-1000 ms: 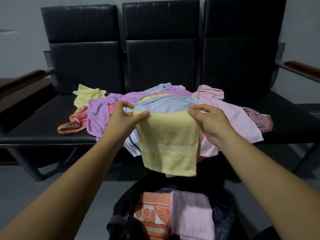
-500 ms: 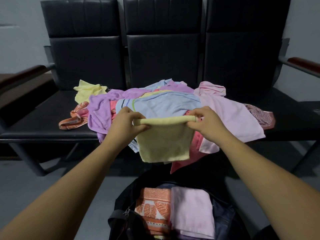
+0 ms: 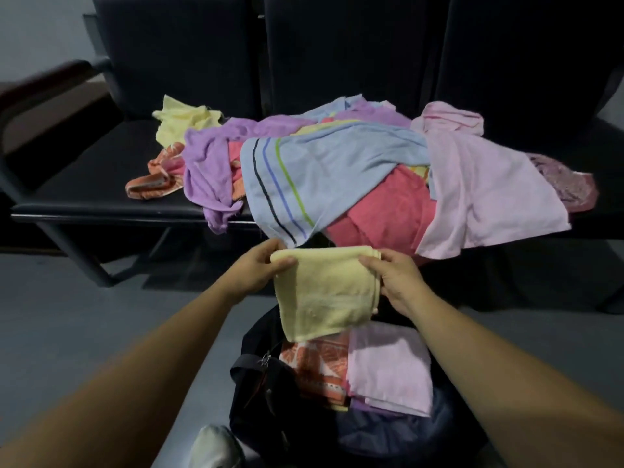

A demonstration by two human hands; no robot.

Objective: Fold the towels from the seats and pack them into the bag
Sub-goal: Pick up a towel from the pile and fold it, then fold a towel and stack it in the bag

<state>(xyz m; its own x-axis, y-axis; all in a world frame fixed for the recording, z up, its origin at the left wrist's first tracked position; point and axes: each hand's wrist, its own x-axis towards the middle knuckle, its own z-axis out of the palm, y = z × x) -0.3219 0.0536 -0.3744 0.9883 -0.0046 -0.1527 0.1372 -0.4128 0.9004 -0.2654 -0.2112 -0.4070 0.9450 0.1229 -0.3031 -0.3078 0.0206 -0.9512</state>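
- Many towels [image 3: 337, 170] still lie loose in a heap on the seats [image 3: 84, 184] at 12 o'clock, so I judge that most of your task is still ahead.
- At 6 o'clock the bag [image 3: 263, 400] stands open on the floor. Inside it, a folded orange patterned towel [image 3: 317, 369] lies on the 9 o'clock side. A folded pink towel [image 3: 388, 369] touches it on the 3 o'clock side, with a purple edge showing under the pink.
- Your yellow towel [image 3: 324, 292] hung open in front of the heap a second ago. It is now doubled into a shorter, thicker rectangle and has come down to hang just above the bag's mouth, its lower edge over the orange one. To me the fold looks done and packing comes next.
- Your left hand [image 3: 256, 275] pinches the towel's top corner at 9 o'clock, and your right hand [image 3: 398, 282] pinches the corner at 3 o'clock. Both hands are closed on cloth.
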